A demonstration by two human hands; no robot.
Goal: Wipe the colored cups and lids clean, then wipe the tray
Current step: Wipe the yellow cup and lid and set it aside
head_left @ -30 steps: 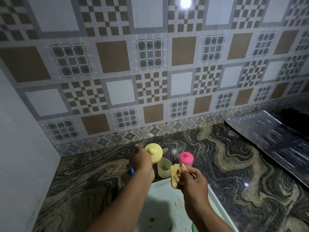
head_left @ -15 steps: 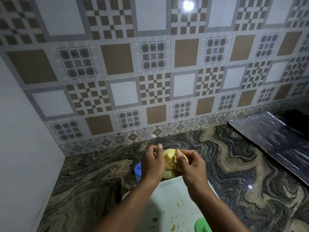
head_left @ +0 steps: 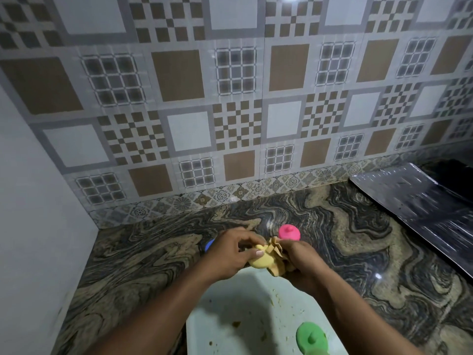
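My left hand (head_left: pixel 231 252) grips a yellow lid (head_left: pixel 261 261) above the far end of a pale green tray (head_left: pixel 245 316). My right hand (head_left: pixel 303 260) presses a crumpled tan cloth (head_left: pixel 275 257) against the lid's right side. A pink lid (head_left: pixel 289 232) stands on the counter just beyond my hands. A green lid (head_left: pixel 311 335) lies on the tray near its right edge, by my right forearm. A sliver of a blue piece (head_left: pixel 209 245) shows left of my left hand, mostly hidden. The tray carries brown crumbs and smears.
The dark marbled counter (head_left: pixel 143 257) runs left to a plain wall and back to the patterned tile wall (head_left: pixel 230 111). A shiny dark sheet (head_left: pixel 422 208) lies at the right.
The hands came together: a second ago the left hand held the yellow lid up apart from the cloth; now the cloth is pressed on the lid. The pink lid is uncovered again.
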